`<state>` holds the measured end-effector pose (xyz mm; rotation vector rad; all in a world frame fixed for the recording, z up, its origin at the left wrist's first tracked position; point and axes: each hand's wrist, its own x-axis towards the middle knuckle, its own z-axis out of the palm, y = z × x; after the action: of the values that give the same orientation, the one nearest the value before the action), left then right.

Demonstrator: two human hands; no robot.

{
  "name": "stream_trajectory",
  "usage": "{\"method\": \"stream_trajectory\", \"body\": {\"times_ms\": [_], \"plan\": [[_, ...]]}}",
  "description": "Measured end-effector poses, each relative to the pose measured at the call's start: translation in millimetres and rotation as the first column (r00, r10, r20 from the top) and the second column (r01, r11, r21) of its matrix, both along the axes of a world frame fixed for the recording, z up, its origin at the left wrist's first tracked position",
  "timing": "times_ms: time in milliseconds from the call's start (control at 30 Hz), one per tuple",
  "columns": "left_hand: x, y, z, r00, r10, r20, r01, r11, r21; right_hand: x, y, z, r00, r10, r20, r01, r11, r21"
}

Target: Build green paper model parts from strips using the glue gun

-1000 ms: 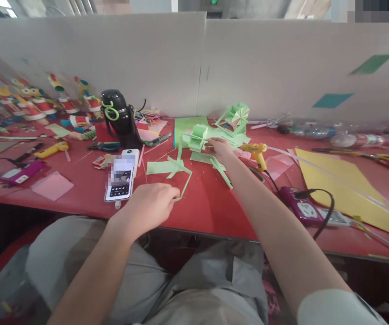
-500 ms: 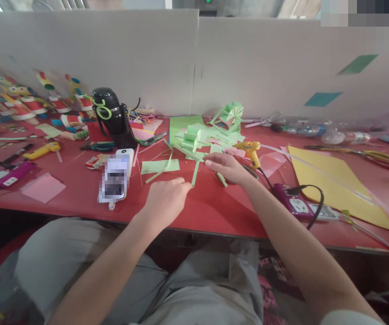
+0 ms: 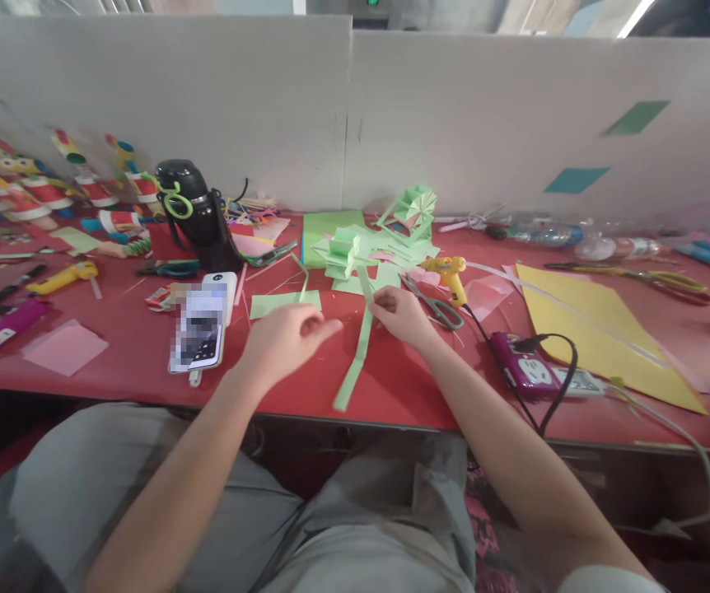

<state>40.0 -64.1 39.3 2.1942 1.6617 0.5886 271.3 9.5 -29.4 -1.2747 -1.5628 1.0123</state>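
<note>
My right hand (image 3: 401, 315) pinches a long, narrow green paper strip (image 3: 358, 352) near its upper part. From those fingers the strip runs down over the red table, bent slightly, its lower end close to the front edge. To its left is my left hand (image 3: 287, 339), fingers curled and thumb stretched out, with a gap between them and nothing visible inside. Beyond both hands sit a pleated green paper piece (image 3: 339, 254) and loose green paper. A flat green paper piece (image 3: 259, 305) is partly hidden behind my left hand.
Scissors (image 3: 445, 313) and a yellow glue gun (image 3: 452, 280) lie beyond my right hand. A purple power strip (image 3: 525, 371) with cables and yellow paper (image 3: 590, 338) are to the right. At left are a phone (image 3: 200, 329), a black bottle (image 3: 198, 218) and another glue gun (image 3: 64, 277).
My left hand has let go of the strip's end and moved up and left, opening. The strip now extends lower, toward the table edge. My right hand has closed on it.
</note>
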Motion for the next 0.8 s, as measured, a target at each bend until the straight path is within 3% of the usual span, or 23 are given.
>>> {"method": "stream_trajectory", "body": {"times_ms": [133,233,333,433,667,800], "plan": [[-26,25,-18.7,0.958,0.243,-0.15,-0.222,0.965,0.142,-2,-1,2.6,1.0,-0.016,0.025,0.015,0.999,0.03],[-34,36,-35.0,0.926,0.262,-0.273,-0.246,0.965,0.094,-4,-1,2.1,0.999,0.012,0.035,-0.014,0.999,0.047],[-34,39,-40.9,0.922,0.241,-0.304,-0.232,0.97,0.066,-6,-3,0.8,0.997,0.045,0.063,-0.051,0.995,0.091],[-30,34,-30.6,0.917,0.261,-0.3,-0.241,0.965,0.102,-7,-5,1.6,0.995,0.073,0.069,-0.081,0.989,0.128],[-22,-9,22.4,0.903,0.267,-0.338,-0.179,0.946,0.269,-13,-11,11.8,0.96,0.255,-0.115,-0.242,0.963,0.121],[-11,-30,31.6,0.876,0.18,-0.448,-0.064,0.963,0.262,-17,-18,16.8,0.885,0.395,-0.247,-0.388,0.918,0.077]]}}
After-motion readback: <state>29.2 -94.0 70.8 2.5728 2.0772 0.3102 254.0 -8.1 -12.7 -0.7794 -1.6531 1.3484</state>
